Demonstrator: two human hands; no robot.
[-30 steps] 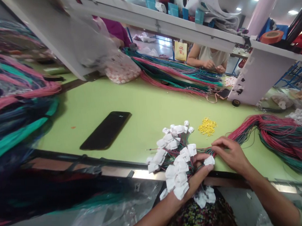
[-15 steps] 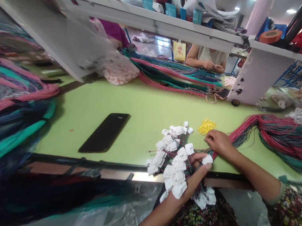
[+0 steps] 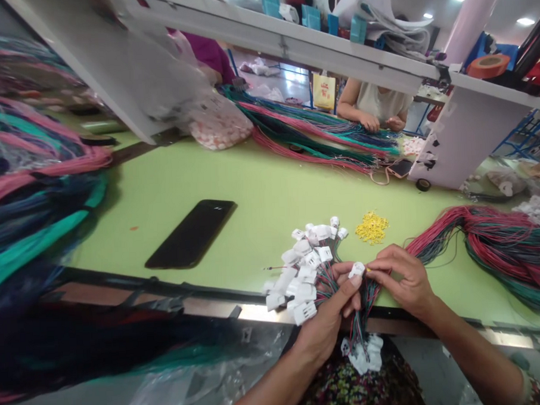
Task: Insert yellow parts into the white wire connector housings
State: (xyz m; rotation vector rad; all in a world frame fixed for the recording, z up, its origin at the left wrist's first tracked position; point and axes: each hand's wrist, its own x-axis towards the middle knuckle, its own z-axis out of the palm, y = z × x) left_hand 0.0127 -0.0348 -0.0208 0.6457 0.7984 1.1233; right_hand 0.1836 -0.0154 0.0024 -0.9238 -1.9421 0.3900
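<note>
The fingers [image 3: 382, 263] of the right hand [image 3: 405, 283] pinch a white plastic connector [image 3: 356, 270]; the left hand [image 3: 323, 331] clasps its wire bundle [image 3: 327, 283] above the green desk [image 3: 261, 215]. Separating this connector seems in hand, calling for a clean draw from the bundle.

This is a factory workshop for wire assembly, laid out as a production line. A long green bench [image 3: 270, 208] runs through the room, with a white shelf [image 3: 281, 44] above it carrying papers and blue-green boxes. Heavy bundles of red, green and blue wires [image 3: 491, 246] lie along the bench beside white plastic connectors [image 3: 302, 267], loose yellow parts [image 3: 372, 228] and a plastic bag of white parts [image 3: 219, 124]. A co-worker [image 3: 377, 102] sits across the bench handling wires, and another person [image 3: 205, 53] works further along. Blue metal racks [image 3: 518, 138], a white pillar [image 3: 472, 20] and ceiling lights [image 3: 525, 21] complete the industrial hall.
</note>
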